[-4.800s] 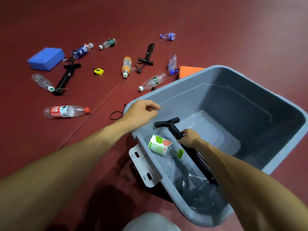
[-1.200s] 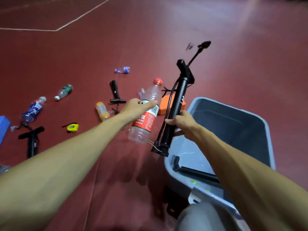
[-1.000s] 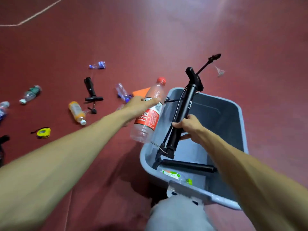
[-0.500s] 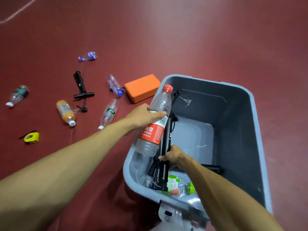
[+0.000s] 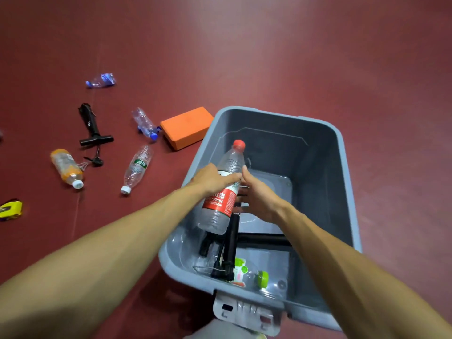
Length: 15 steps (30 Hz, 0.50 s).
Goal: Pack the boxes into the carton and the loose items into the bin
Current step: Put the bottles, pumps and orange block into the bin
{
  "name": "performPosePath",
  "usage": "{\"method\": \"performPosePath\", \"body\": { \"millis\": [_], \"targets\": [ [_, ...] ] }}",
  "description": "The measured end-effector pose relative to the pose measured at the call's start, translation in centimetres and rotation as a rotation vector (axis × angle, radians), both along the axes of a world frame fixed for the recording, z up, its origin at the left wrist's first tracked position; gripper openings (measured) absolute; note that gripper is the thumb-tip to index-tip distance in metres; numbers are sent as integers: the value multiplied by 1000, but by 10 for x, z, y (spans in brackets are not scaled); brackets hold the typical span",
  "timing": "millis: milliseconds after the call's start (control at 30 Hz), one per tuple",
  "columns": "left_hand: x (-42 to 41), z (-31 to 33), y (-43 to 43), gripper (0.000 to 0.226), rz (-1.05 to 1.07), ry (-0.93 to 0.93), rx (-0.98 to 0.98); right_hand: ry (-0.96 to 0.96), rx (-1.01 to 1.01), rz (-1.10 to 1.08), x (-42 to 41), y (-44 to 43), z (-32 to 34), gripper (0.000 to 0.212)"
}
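I see the left hand (image 5: 215,179) wrapped around a clear water bottle (image 5: 221,199) with a red label and a red cap. The fingers (image 5: 231,177) curl over the top of the label and grip it. The bottle is tilted with its cap pointing away. It hangs over the left side of the grey bin (image 5: 341,148).

The right hand (image 5: 260,200) is just beside the water bottle, on its right side. This hand is loose and spread open, and it holds nothing. Its thumb (image 5: 245,172) points up near the bottle's shoulder. I cannot tell if the hand touches the bottle.

Down in the bin I see a black pump (image 5: 231,241) lying along the left side, right under the water bottle. A second pump (image 5: 265,239) lies across the bottom, partly hidden by the right arm (image 5: 342,265). A green-cap bottle (image 5: 252,276) lies at the near end, by the foot of the black pump.

More things lie on the red floor (image 5: 269,57) to the left of the bin. An orange block (image 5: 187,127) sits just beside the bin's far left corner. A blue-cap bottle (image 5: 145,123) lies next to the block. A green-label bottle (image 5: 137,168), an orange bottle (image 5: 66,167), a third pump (image 5: 94,128), a small far bottle (image 5: 101,80) and a yellow tape measure (image 5: 11,210) are well apart from the bin.
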<state>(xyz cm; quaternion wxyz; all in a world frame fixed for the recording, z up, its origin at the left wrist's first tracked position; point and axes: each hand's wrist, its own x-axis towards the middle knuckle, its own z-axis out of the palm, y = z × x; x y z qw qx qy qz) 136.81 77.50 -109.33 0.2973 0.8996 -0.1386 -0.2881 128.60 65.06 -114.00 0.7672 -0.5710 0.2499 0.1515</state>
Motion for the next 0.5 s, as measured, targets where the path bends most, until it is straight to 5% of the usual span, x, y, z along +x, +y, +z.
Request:
{"method": "performPosePath", "body": {
  "millis": [67,167,267,400,500],
  "targets": [
    [-6,-5,-8,73,-1,62,-71,-17,20,-7,-4,-6,4,67],
    [-14,-11,-15,41,-47,259,-195,-5,17,-56,-12,-22,-5,57],
    [-14,-16,-14,33,-77,325,-143,10,-24,-102,-23,-40,-24,50],
    [-7,-28,2,20,-123,231,-64,204,-433,32,-51,-53,-43,41],
    [-7,-28,16,8,-113,205,-77,413,-698,332,-77,-55,-53,31]
  ]
}}
